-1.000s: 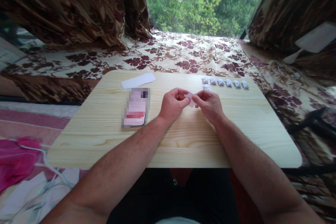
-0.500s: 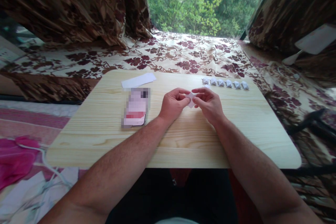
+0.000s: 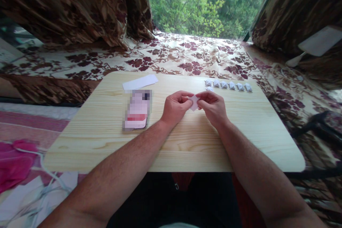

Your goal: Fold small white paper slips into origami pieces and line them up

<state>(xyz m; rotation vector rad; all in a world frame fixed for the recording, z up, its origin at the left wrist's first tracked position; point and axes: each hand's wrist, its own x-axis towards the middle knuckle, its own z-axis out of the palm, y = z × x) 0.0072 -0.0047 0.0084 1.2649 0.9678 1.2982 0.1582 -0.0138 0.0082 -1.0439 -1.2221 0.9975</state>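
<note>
The left hand (image 3: 175, 108) and the right hand (image 3: 213, 108) meet over the middle of the wooden table (image 3: 187, 146), and between them sits a small white paper piece (image 3: 193, 102); each hand has its thumb and forefingers closed on one side of it, the other fingers curled in beneath, so the piece is pinched from both sides and held just above the tabletop rather than lying on it; a grip of that kind seems to suit something so small and light, since two opposing pinches steady it and leave its edges free to be worked; both forearms come in low over the near edge of the table, which likely braces the hands; at the far right of the table a row of folded paper shapes (image 3: 228, 85) stands in a neat line, well apart from the hands, with one more folded shape (image 3: 210, 88) just in front of the row's left end; their order suggests they are set aside out of the way; at the far left lies a flat white paper strip (image 3: 140, 82), and just in front of it a phone (image 3: 136, 110) rests face up, near the left hand but not touching it; a flowered cloth (image 3: 187, 53) spreads behind the table.
</note>
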